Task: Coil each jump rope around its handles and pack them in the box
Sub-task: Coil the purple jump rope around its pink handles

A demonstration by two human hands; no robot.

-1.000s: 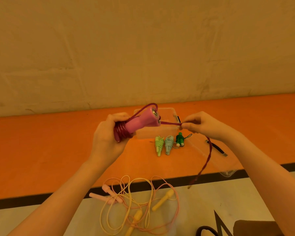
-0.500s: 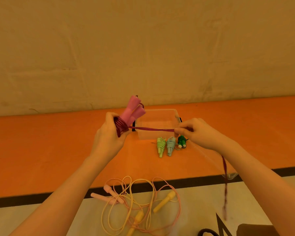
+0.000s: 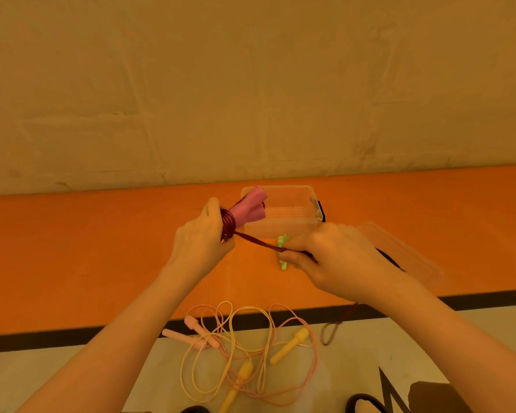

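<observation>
Left grip [image 3: 201,244] clutching coiled pink handles [image 3: 249,208], right grip [image 3: 335,259] pinching maroon rope [image 3: 258,242]

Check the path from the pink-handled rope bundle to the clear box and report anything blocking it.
Nothing visible blocks it. The left hand grips the pink handles right at the near left corner of the clear box, whose top is open; its lid lies off to the right. The dark red rope runs to the right hand, not yet fully wound.
</observation>
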